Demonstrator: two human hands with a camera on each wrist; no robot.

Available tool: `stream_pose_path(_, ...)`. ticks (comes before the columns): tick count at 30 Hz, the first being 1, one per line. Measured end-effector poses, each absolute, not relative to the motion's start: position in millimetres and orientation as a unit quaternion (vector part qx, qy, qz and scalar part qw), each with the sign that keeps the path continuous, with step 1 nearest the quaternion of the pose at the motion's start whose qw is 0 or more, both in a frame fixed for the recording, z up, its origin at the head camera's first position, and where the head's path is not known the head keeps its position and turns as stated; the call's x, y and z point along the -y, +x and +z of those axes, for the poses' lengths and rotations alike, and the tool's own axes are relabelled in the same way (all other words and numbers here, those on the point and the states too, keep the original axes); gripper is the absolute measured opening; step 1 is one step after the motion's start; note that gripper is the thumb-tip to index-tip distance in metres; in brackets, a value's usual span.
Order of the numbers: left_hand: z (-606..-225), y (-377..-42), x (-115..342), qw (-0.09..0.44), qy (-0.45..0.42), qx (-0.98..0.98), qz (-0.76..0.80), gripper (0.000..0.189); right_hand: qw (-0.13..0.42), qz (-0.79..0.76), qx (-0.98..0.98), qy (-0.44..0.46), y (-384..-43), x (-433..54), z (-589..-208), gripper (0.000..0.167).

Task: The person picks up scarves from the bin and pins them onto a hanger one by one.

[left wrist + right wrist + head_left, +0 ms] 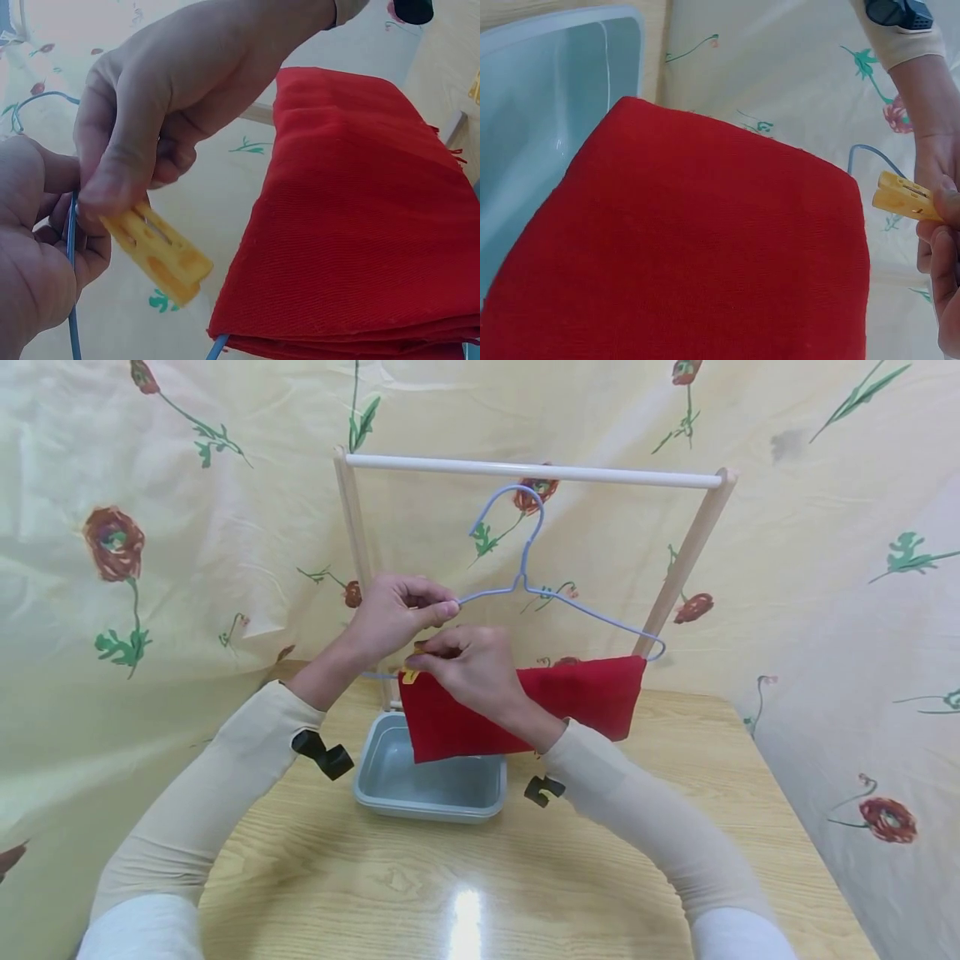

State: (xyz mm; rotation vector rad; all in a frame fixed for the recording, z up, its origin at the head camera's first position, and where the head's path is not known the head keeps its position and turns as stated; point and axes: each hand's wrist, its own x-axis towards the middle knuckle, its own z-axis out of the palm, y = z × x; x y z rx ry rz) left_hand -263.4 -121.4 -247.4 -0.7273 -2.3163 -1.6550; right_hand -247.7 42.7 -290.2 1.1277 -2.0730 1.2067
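My left hand pinches the sloping arm of a blue wire hanger on its left side. Between thumb and fingers of my right hand is a yellow clothespin, its free end pointing toward the cloth. Folded over the hanger's lower bar hangs a red cloth, its left edge just beside the clothespin. In the right wrist view the clothespin stands apart from the cloth. The hanger's hook is below the rack's rail, not hung on it in the head view.
A wooden rack with a white rail stands at the back of the wooden table. Under the cloth sits a grey-blue plastic basin. Flower-patterned fabric surrounds the table. Part of a yellow object shows at the left wrist view's edge.
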Motion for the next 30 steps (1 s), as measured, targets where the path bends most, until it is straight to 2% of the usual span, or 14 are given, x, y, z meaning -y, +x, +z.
stream_pose_path(16, -247, -263, 120, 0.092, -0.241, 0.782, -0.567, 0.014, 0.286, 0.385, 0.772, 0.417, -250, -30, -294, 0.016)
stream_pose_path(30, -249, -263, 120, 0.103, -0.253, 0.782, -0.560, 0.014, 0.278, 0.347, 0.792, 0.419, -251, -25, -296, 0.021)
